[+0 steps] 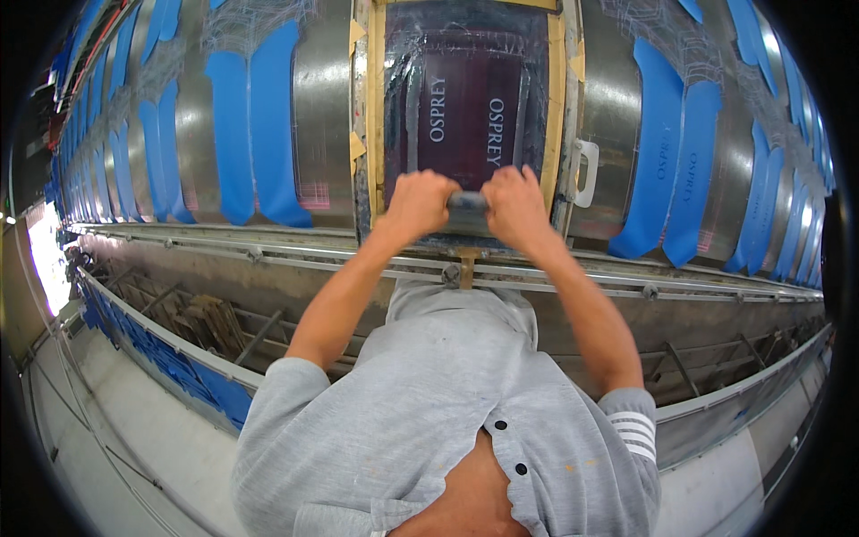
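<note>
A screen-printing frame (pixel 556 98) with taped yellowish edges lies on the long table in front of me. Pale lettering shows in two upright lines on its dark mesh (pixel 465 72). Across the near end of the mesh is a squeegee (pixel 467 202) with a greyish bar. My left hand (pixel 419 202) is closed around its left end, and my right hand (pixel 516 204) grips the right end. Both forearms reach forward from my body. The squeegee's blade is hidden below the bar and my fingers.
Blue cut fabric pieces (pixel 274 125) lie in pairs on the shiny table (pixel 324 80) to the left, with more blue pieces (pixel 646 152) to the right. A white handle (pixel 586 173) sticks out from the frame's right side. A metal rail (pixel 340 249) runs along the near edge.
</note>
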Tool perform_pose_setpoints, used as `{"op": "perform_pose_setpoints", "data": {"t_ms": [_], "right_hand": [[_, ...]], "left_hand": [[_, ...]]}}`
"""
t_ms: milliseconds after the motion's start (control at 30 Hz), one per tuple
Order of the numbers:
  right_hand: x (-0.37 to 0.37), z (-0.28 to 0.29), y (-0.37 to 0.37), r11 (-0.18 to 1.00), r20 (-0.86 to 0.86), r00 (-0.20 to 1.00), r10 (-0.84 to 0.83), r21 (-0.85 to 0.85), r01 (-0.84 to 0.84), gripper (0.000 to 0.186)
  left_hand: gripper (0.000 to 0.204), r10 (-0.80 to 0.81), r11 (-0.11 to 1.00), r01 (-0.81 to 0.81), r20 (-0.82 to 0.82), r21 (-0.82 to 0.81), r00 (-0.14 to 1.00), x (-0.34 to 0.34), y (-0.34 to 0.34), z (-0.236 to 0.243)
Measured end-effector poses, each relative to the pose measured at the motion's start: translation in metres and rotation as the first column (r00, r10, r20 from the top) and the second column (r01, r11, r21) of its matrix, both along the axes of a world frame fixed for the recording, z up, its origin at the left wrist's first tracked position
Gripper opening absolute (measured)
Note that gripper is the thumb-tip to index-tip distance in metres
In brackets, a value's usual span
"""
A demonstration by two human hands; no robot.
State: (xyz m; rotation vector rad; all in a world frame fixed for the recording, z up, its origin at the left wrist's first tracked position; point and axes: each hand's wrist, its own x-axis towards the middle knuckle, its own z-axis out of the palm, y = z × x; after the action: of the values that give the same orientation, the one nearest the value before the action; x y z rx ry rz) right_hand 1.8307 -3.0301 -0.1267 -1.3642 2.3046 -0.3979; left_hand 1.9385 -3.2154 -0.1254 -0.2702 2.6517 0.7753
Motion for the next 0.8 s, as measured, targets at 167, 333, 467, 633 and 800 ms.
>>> {"op": "perform_pose_setpoints", "data": {"t_ms": [167, 333, 467, 633, 800], "right_hand": [[-0.141, -0.011, -0.08, 1.0, -0.097, 0.995, 0.011, 0.024, -0.009, 0.019], [-0.23, -0.031, -0.123, 0.999, -0.126, 0.991, -0.033, -0.013, 0.032, 0.016], [-0.196, -0.032, -0.109, 0.998, -0.118, 0.992, -0.052, -0.03, 0.048, 0.014], [-0.074, -0.014, -0.04, 0.99, -0.194, 0.98, -0.046, -0.143, 0.018, 0.019], [0.035, -0.003, 0.024, 0.998, -0.096, 0.995, -0.019, -0.053, 0.014, 0.032]], "left_hand": [[0.022, -0.037, 0.988, 0.026, -0.074, -0.151, 0.997, -0.142, -0.078, -0.003], [0.03, -0.023, 0.979, 0.011, -0.058, -0.204, 0.998, -0.229, -0.12, -0.012], [0.033, -0.04, 0.977, 0.026, -0.061, -0.212, 0.997, -0.203, -0.106, -0.02], [0.035, 0.015, 0.996, -0.029, -0.16, -0.085, 0.987, -0.079, -0.038, -0.013], [0.04, 0.054, 0.999, -0.052, -0.174, 0.017, 0.983, 0.033, 0.03, 0.002]]}}
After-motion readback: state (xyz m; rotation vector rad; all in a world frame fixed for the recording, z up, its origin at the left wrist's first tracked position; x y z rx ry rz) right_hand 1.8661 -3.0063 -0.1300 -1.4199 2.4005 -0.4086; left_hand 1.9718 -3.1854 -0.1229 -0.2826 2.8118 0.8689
